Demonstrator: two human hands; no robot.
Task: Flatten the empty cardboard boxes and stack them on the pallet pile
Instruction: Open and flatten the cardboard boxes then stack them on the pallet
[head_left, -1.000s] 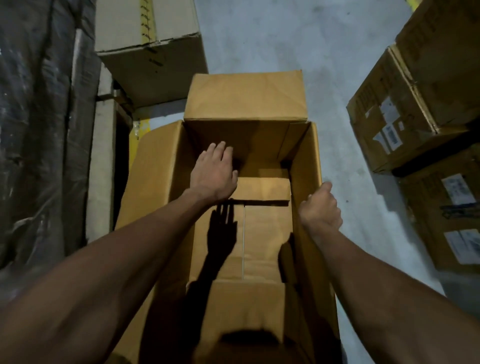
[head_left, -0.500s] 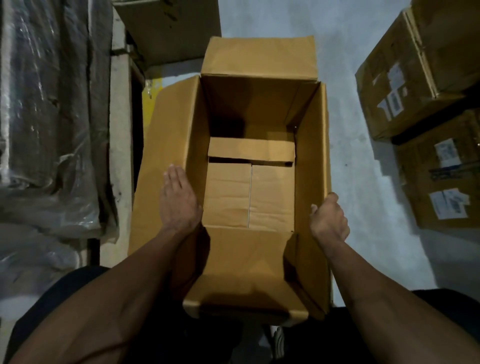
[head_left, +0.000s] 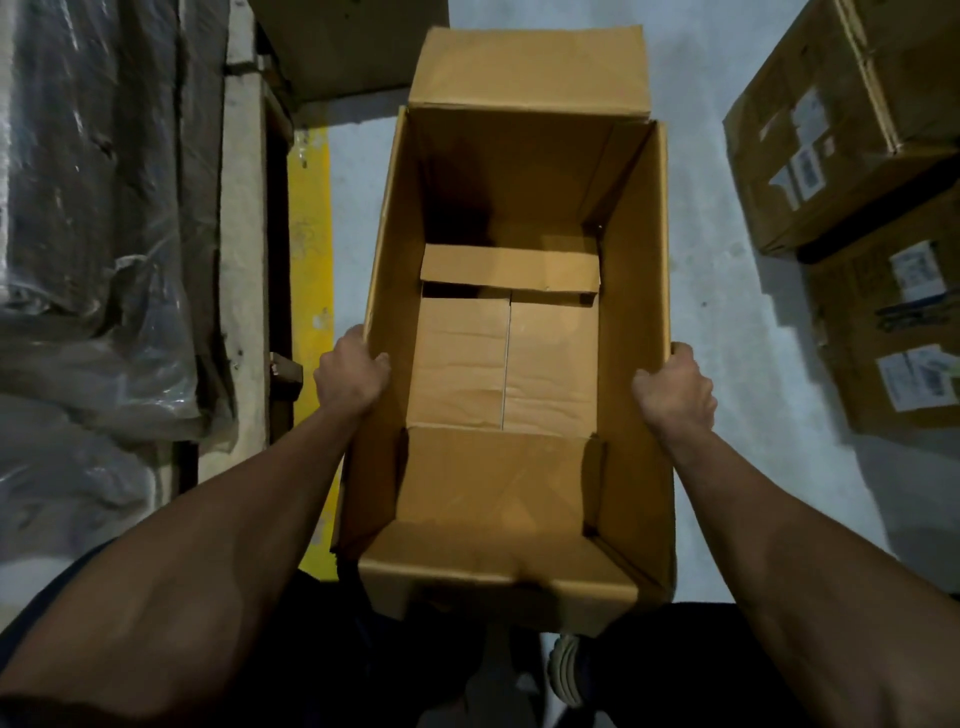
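pale grey concrete floor (head_left: 727, 338) is seen beneath an open, empty brown cardboard box (head_left: 511, 364), which is held upright in front of the person, between plastic-wrapped goods (head_left: 104, 208) on the left and labelled brown cartons (head_left: 872, 260) on the right. its left wall rim is gripped by the left hand (head_left: 350, 376), fingers curled over the edge, and its right wall rim by the right hand (head_left: 675, 389), thumb inside and fingers wrapped outside. the bottom flaps (head_left: 506, 364) are judged not yet released; they would best be pushed out first, then opposite corners pressed together so the walls fold along their creases.
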